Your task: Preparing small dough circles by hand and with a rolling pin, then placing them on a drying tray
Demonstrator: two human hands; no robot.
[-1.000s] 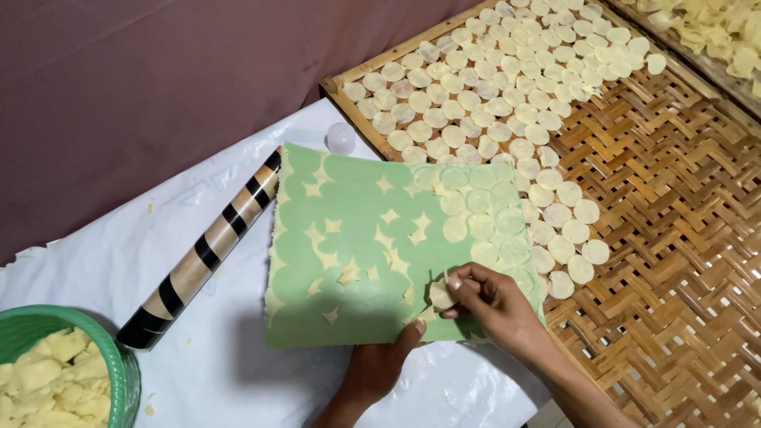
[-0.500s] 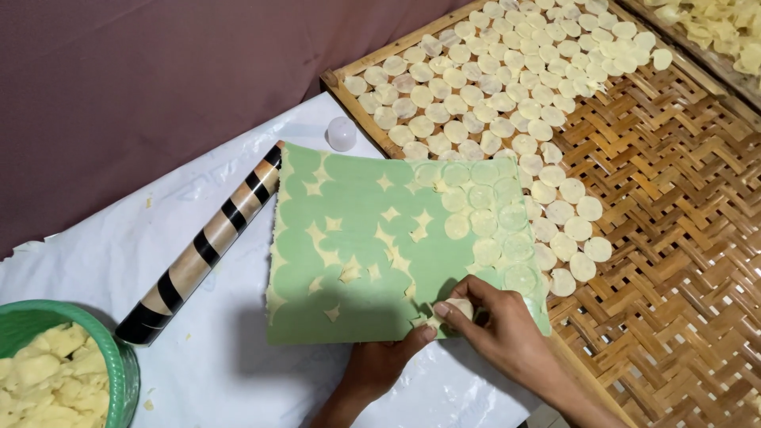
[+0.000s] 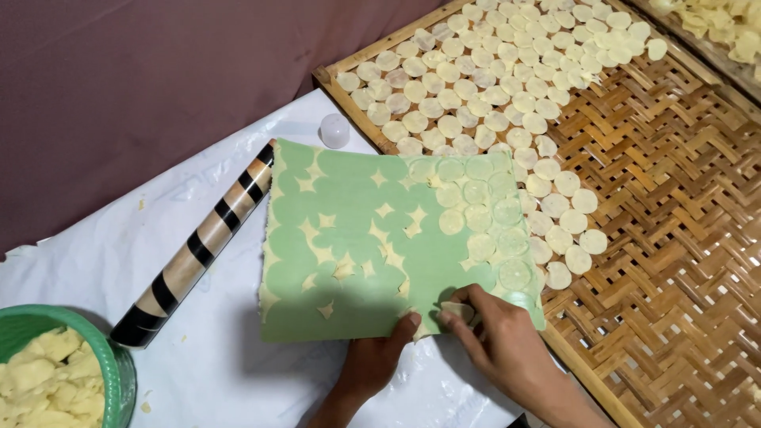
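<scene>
the step in hand looked to be lifting one cut dough disc point(image 3: 457, 311) off the green mat point(image 3: 365, 261) at its near edge. done well, it would ask for a light pinch at the disc's rim, peeling low and slow so the thin round did not stretch or tear, while the other hand kept the mat from sliding or curling. the leftover star-shaped scraps point(image 3: 342, 268) between the cut holes were best left stuck to the mat.

the right hand point(image 3: 499, 341) came in from the near right, wrist low over the edge of the woven bamboo tray point(image 3: 674, 261), thumb and forefinger pressed together on the pale disc at the mat's near edge, the other fingers loosely curled. the left hand point(image 3: 376, 361) reached up from the near side, its fingers tucked under the mat and its thumb lying flat on top, so it gripped the mat's near edge.

the mat lay on the white sheet point(image 3: 198, 357) over the worktop, its right end overlapping the tray. a column of uncollected discs point(image 3: 483, 218) sat along the mat's right part. rows of laid-out discs point(image 3: 491, 95) covered the far part of the tray. a striped rolling pin point(image 3: 202, 246) lay just left of the mat, touching its far left corner, and a green bowl of dough point(image 3: 47, 380) stood at the near left.
</scene>
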